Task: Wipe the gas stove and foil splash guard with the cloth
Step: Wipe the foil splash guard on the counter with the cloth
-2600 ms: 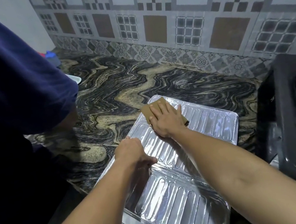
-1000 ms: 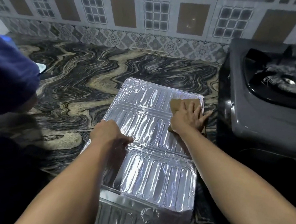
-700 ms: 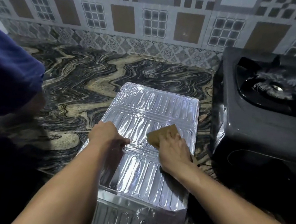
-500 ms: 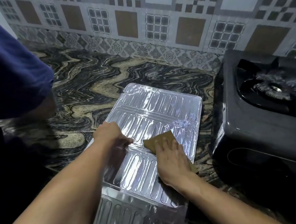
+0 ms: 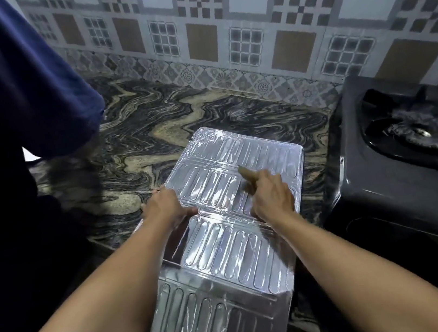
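The ribbed silver foil splash guard (image 5: pixel 233 251) lies flat on the marbled counter and hangs over its front edge. My right hand (image 5: pixel 272 199) presses a tan cloth (image 5: pixel 247 175) onto the guard's far panel; the cloth is blurred and mostly under my fingers. My left hand (image 5: pixel 166 208) grips the guard's left edge at a fold line and holds it down. The black gas stove (image 5: pixel 403 189) stands to the right of the guard, with its burner (image 5: pixel 420 133) at the far right.
A person in a dark blue shirt (image 5: pixel 1 84) stands close at my left, over the counter's left end. The swirled black-and-tan counter (image 5: pixel 176 115) runs back to a patterned tile wall (image 5: pixel 247 19).
My right hand has slid the cloth up and away across the foil guard, from the middle panel to the far one. My left hand stays on the left edge.
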Motion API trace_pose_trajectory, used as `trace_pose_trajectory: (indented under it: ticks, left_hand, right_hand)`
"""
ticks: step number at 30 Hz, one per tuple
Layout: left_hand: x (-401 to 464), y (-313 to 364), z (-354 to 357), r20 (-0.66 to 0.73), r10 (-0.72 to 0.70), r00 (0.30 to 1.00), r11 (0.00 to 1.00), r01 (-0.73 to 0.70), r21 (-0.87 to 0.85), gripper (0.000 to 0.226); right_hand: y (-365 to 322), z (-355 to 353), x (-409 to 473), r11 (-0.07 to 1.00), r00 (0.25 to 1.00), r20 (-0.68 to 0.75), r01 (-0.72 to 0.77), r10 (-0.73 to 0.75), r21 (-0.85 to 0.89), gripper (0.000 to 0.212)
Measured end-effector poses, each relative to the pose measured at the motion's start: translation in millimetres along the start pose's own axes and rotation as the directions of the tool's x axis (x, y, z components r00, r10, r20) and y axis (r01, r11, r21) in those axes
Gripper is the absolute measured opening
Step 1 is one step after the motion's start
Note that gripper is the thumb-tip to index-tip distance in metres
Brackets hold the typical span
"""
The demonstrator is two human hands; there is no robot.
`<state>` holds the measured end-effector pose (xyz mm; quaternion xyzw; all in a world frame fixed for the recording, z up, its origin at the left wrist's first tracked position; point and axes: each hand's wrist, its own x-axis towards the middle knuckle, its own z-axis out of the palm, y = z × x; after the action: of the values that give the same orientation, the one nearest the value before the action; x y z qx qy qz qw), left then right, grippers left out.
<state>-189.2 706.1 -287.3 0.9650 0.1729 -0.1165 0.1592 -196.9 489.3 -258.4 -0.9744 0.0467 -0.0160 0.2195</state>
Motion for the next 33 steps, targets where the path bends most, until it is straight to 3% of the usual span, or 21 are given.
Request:
trace_pose_trajectory:
  ticks: [2, 5, 11, 15, 18, 20, 25, 29, 33]
  left_hand:
    - [3, 1, 2, -0.001, -0.039, 0.999, 0.999, 0.039, -0.035, 0.074]
    - [6, 4, 3, -0.035, -0.080, 0.996, 0.996, 0.078, -0.043, 0.076]
    - [10, 4, 2, -0.092, -0.190, 0.977, 0.982, 0.189, -0.021, 0.122]
    - [5, 1, 0, -0.122, -0.164, 0.979, 0.987, 0.163, -0.017, 0.120]
    - [-4, -4, -4, -0.155, -0.134, 0.979, 0.990, 0.139, 0.021, 0.119]
    - [-8, -12, -8, -0.131, -0.151, 0.980, 0.988, 0.153, 0.007, 0.108]
    - [-12, -38, -32, -0.057, -0.238, 0.970, 0.957, 0.223, -0.187, 0.029]
    - [-24, -37, -41, -0.086, -0.247, 0.965, 0.943, 0.218, -0.252, 0.023]
    - [-29, -33, -63, -0.127, -0.230, 0.965, 0.933, 0.181, -0.311, 0.022]
  right_hand:
    - [-3, -1, 22, 0.997, 0.999, -0.028, -0.015, 0.017, 0.082, 0.029]
    - [-9, 6, 32, 0.992, 0.995, 0.035, 0.086, -0.090, 0.087, 0.039]
    - [-2, -2, -10, 0.931, 0.885, 0.291, 0.347, -0.364, 0.112, 0.031]
    - [14, -2, -33, 0.893, 0.803, 0.444, 0.449, -0.397, -0.013, 0.042]
    - [19, -5, -40, 0.885, 0.789, 0.460, 0.466, -0.407, -0.017, 0.044]
    - [19, -4, -40, 0.872, 0.789, 0.446, 0.489, -0.423, -0.038, 0.041]
    - [12, -2, -46, 0.855, 0.784, 0.420, 0.517, -0.457, -0.035, 0.028]
    - [12, -15, -45, 0.818, 0.727, 0.506, 0.571, -0.464, -0.069, 0.038]
    - [15, -38, -40, 0.852, 0.664, 0.667, 0.518, -0.339, -0.082, 0.041]
